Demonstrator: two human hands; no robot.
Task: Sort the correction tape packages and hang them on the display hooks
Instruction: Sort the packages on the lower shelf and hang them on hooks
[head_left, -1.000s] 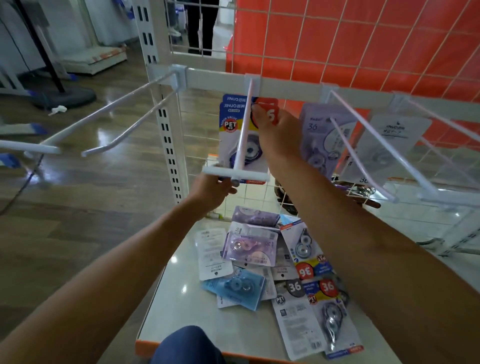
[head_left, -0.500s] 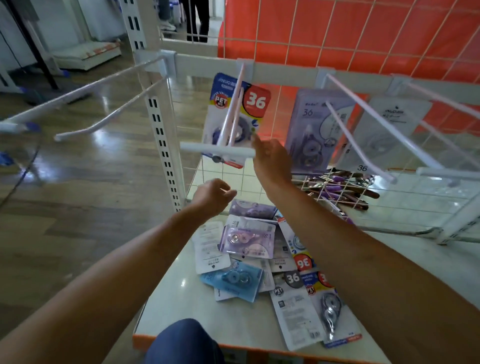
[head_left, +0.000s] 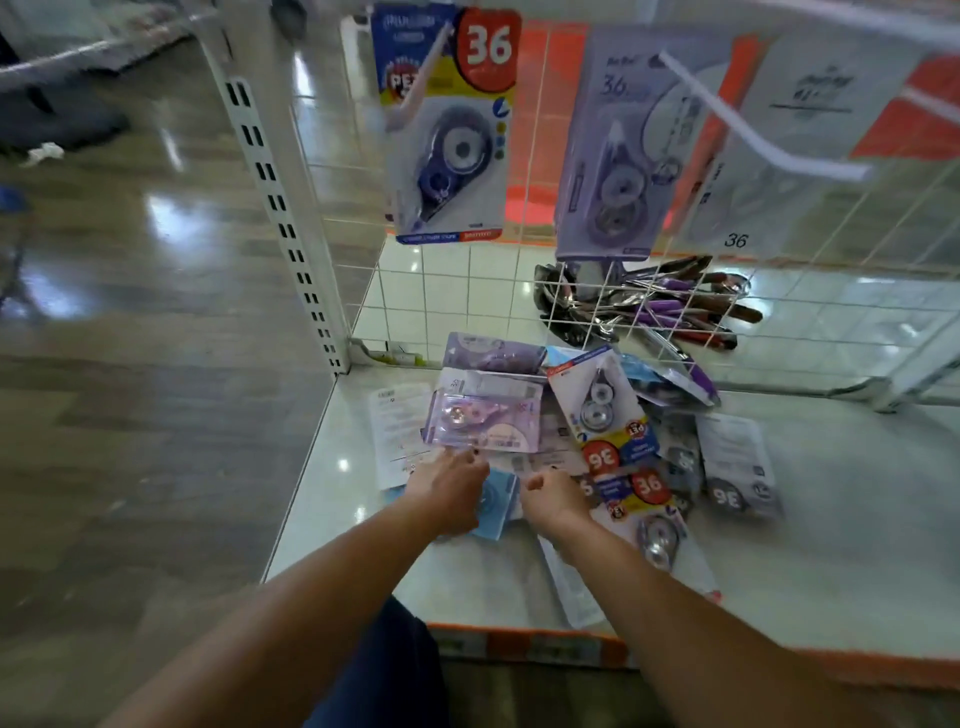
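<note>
Several correction tape packages lie in a loose pile on the white shelf (head_left: 857, 545). My left hand (head_left: 449, 486) reaches down over a light blue package (head_left: 496, 506), fingertips at the near edge of a lilac package (head_left: 485, 418). My right hand (head_left: 553, 496) hovers loosely curled beside it, above the pile, holding nothing. Above, a blue and yellow "36" package (head_left: 449, 130) hangs on a hook. A lilac package (head_left: 618, 150) and a pale grey package (head_left: 789, 135) hang on hooks to its right. Red-and-blue "36" packages (head_left: 644, 493) lie to the right of my hands.
A white slotted upright (head_left: 280, 208) stands at the left of the shelf. A wire grid panel (head_left: 727, 291) backs the shelf, with a heap of purple and brown pens (head_left: 670, 312) behind it. White hooks (head_left: 753, 130) jut out overhead. Wooden floor lies left.
My right hand let go of the hung blue and yellow package and dropped to the pile. My left hand moved down onto the packages. My view tilted down toward the shelf.
</note>
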